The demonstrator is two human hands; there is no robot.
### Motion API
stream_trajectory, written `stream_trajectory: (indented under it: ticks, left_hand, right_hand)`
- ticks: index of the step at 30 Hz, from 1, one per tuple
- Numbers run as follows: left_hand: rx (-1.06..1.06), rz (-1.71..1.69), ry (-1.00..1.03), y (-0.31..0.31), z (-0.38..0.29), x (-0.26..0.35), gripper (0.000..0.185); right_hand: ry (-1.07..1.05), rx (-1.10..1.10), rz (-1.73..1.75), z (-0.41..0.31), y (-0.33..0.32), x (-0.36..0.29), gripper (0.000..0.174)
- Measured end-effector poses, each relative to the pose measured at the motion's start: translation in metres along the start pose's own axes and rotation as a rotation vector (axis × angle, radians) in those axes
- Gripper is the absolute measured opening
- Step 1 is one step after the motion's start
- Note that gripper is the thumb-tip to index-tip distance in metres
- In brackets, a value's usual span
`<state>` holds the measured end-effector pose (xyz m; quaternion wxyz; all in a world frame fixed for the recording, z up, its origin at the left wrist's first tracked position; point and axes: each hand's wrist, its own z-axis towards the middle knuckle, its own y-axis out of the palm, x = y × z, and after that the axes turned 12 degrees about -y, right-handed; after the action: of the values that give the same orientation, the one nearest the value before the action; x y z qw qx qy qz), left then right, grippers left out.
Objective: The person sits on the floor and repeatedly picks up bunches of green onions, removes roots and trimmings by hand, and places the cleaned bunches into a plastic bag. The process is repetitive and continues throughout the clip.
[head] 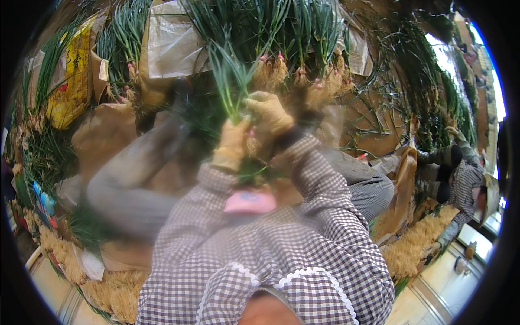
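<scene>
In a pale yellow glove, my left hand (231, 142) is closed round the lower stems of a few green onions (231, 83), whose leaves point away from me. My right hand (270, 111), gloved alike, is just beside it at the stems, its fingertips close together; blur hides whether it grips anything. Pinkish bulbs and pale roots hang below my left fingers. Beyond both hands lies a large row of green onions (260, 24), with their tan roots (278, 73) towards me. Loose green leaves (252, 172) lie between my forearms, above a pink cloth or pad (250, 202).
More onion bunches (130, 32) lie at the left, by a yellow printed sack (73, 73). Brown paper (107, 130) lies near my bent leg (130, 195). At the right, a co-worker (465, 183) sits beside heaped onions (422, 73). Piled roots (418, 239) are at both sides.
</scene>
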<state>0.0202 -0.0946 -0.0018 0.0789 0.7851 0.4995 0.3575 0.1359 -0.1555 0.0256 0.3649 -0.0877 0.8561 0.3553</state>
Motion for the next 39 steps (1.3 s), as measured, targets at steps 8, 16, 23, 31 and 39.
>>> stream_trajectory:
  ticks: [8, 16, 23, 31, 39]
  left_hand:
    - [0.597, 0.031, 0.329, 0.008, -0.017, 0.040, 0.013]
    - [0.331, -0.256, 0.310, -0.002, -0.021, 0.074, 0.005]
    - [0.125, -0.138, 0.299, -0.001, 0.000, 0.038, 0.010]
    - [0.098, 0.123, 0.132, 0.068, 0.008, 0.012, 0.024]
    - [-0.247, 0.849, 0.196, 0.150, 0.011, -0.029, 0.037]
  right_hand:
    - [-0.153, -0.157, -1.015, 0.007, -0.015, -0.001, 0.028]
    - [-0.210, 0.380, -1.164, 0.105, -0.036, -0.038, 0.044]
    - [-0.359, 0.232, -0.484, 0.161, -0.107, -0.067, 0.024]
    - [-0.370, -0.008, -1.620, 0.017, -0.114, -0.161, 0.041]
    - [-0.541, 0.075, -1.271, -0.156, -0.062, -0.130, 0.059]
